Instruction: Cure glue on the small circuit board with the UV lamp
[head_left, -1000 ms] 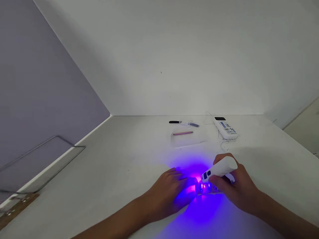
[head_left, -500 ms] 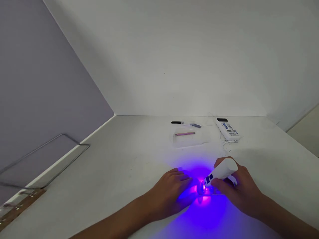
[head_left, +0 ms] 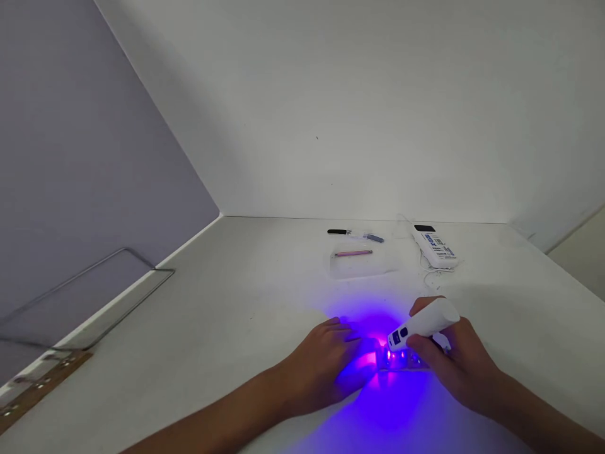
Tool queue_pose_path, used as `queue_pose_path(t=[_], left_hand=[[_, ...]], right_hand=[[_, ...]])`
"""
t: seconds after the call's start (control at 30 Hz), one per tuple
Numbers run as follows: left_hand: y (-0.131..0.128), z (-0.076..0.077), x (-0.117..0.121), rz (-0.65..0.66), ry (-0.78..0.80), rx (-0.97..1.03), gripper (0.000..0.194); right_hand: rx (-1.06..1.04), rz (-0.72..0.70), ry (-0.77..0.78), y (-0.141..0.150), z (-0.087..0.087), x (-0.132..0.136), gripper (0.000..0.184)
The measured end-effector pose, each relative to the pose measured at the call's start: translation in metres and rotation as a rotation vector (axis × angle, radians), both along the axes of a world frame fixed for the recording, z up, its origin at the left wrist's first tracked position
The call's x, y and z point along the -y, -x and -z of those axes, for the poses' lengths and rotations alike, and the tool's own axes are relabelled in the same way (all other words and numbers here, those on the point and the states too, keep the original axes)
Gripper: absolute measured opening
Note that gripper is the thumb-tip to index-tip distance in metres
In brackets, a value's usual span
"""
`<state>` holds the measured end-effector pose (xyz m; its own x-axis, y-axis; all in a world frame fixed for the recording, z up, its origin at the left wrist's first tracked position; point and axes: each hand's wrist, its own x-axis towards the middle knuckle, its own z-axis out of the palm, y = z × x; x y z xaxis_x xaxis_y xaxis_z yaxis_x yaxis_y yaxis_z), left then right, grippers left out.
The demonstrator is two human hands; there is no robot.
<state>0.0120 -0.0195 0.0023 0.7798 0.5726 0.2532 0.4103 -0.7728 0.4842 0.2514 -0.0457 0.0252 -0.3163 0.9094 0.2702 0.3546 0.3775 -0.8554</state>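
Note:
My right hand is closed round a small white lamp with dark buttons. The lamp points down and left and throws violet-blue light on the white table. Under its tip lies a small glowing object that I cannot make out. My left hand rests palm down on the table just left of the glow, fingers stretched toward the object and touching or nearly touching it.
At the back lie a clear plastic case with a pink stick, a black-capped pen-like tool and a white labelled device with a cable. A wire frame stands by the purple partition on the left, with a wooden strip below.
Both hands and the lamp stay almost in place. The lamp has shifted slightly, and the view has drifted a little leftward.

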Motion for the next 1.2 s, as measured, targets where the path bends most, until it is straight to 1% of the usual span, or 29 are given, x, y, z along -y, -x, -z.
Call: queue_pose_path(t=[0.17, 0.3, 0.37, 0.57, 0.7, 0.83, 0.97, 1.03, 1.2], left_hand=[[0.0, 0.0, 0.0, -0.006, -0.004, -0.031, 0.016], [0.001, 0.003, 0.0, -0.02, -0.033, -0.068, 0.024], [0.001, 0.003, 0.0, -0.02, -0.036, -0.073, 0.024], [0.001, 0.0, 0.0, 0.011, 0.005, -0.03, 0.016], [0.001, -0.001, 0.0, 0.01, 0.023, -0.038, 0.013], [0.001, 0.001, -0.001, 0.01, -0.018, -0.047, 0.014], [0.001, 0.007, -0.001, 0.009, -0.1, -0.036, 0.027], [0.001, 0.009, -0.002, -0.004, -0.116, -0.008, 0.03], [0.0, 0.011, -0.002, -0.021, -0.111, 0.048, 0.025]], right_hand=[[-0.009, -0.032, 0.022, 0.0, -0.002, -0.001, 0.013], [0.015, -0.04, 0.041, 0.001, -0.006, -0.002, 0.019], [0.029, -0.041, 0.058, 0.001, -0.005, -0.002, 0.019], [0.042, 0.028, 0.047, 0.0, 0.002, 0.0, 0.013], [0.041, 0.016, 0.045, 0.0, 0.002, 0.0, 0.01], [0.043, 0.015, 0.066, -0.001, 0.001, 0.001, 0.013], [0.025, 0.001, 0.087, -0.001, 0.002, 0.001, 0.014], [0.033, 0.004, 0.087, -0.001, 0.003, 0.0, 0.014], [0.053, 0.01, 0.076, -0.001, 0.001, 0.0, 0.016]])
